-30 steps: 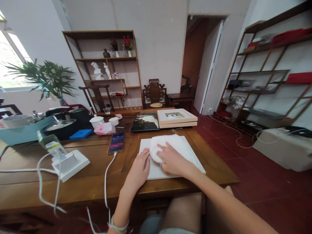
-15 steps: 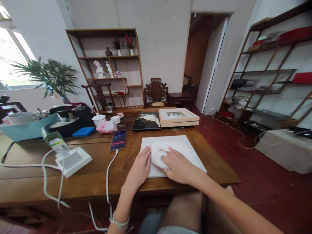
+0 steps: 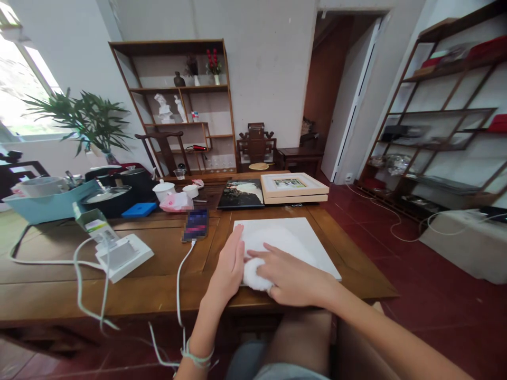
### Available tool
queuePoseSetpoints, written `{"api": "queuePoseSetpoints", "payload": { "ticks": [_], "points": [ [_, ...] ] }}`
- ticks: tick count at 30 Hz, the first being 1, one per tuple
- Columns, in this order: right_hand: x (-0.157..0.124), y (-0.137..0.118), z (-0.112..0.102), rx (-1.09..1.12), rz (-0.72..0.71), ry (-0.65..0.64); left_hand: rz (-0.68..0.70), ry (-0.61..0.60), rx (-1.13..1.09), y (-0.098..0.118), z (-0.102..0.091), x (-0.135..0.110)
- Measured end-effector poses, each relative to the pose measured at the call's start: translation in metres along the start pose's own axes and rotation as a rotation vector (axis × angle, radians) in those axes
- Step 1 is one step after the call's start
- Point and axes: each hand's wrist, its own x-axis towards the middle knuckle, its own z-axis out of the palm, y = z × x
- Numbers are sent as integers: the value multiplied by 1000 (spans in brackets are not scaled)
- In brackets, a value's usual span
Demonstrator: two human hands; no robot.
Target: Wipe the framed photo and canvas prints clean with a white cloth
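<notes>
A flat white board (image 3: pixel 320 253) lies near the front edge of the wooden table. Spread over its middle is a soft white layer of what looks like cotton (image 3: pixel 291 245). My right hand (image 3: pixel 287 274) has its fingers curled on a rounded white tuft of cotton (image 3: pixel 253 275) at the board's near left part. My left hand (image 3: pixel 229 264) stands on its edge along the board's left side, fingers stretched out and together, close beside the tuft. Part of the tuft is hidden under my right fingers.
Left of the board lies a phone (image 3: pixel 195 225) on a white cable (image 3: pixel 179 279). Farther left are an opened white box (image 3: pixel 127 258), a blue box (image 3: pixel 139 210) and a light-blue bin (image 3: pixel 43 206). Behind the board lie a dark picture (image 3: pixel 241 194) and stacked frames (image 3: pixel 295 196).
My right hand has drawn the cotton tuft nearer to me and slightly left. My left hand has turned from lying flat to standing on edge, fingers pointing farther up. The view shifted slightly.
</notes>
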Motion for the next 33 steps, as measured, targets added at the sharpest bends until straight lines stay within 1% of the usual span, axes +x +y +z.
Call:
{"api": "queuePoseSetpoints", "payload": {
  "ticks": [1,3,6,8,10,14,17,20,23,26,29,31,33],
  "points": [
    [-7,-3,-4,30,-19,-25,11,-12,12,0,0,0],
    [-21,-6,-14,85,-2,-89,20,-49,45,0,1,-1],
    [-32,3,-26,136,136,-171,19,-118,97,0,2,-1],
    [-33,17,-30,146,231,-168,30,-163,140,0,2,0],
    [-28,34,-30,129,299,-128,39,-195,177,-1,2,1],
    [-4,65,-22,39,375,-39,50,-193,211,-4,3,1],
    [23,79,-14,-12,395,5,78,-176,216,-6,3,1],
    [53,82,-7,-21,365,24,96,-165,218,-5,3,1],
    [81,77,0,-15,292,23,93,-175,222,-3,2,2],
    [96,75,3,-8,256,13,92,-194,213,-2,1,3],
    [89,86,1,-9,299,18,71,-198,233,-3,1,3],
    [72,99,-2,-11,357,33,62,-200,245,-4,1,2],
    [47,115,-5,-15,427,51,56,-203,248,-5,2,1]
  ]
}}
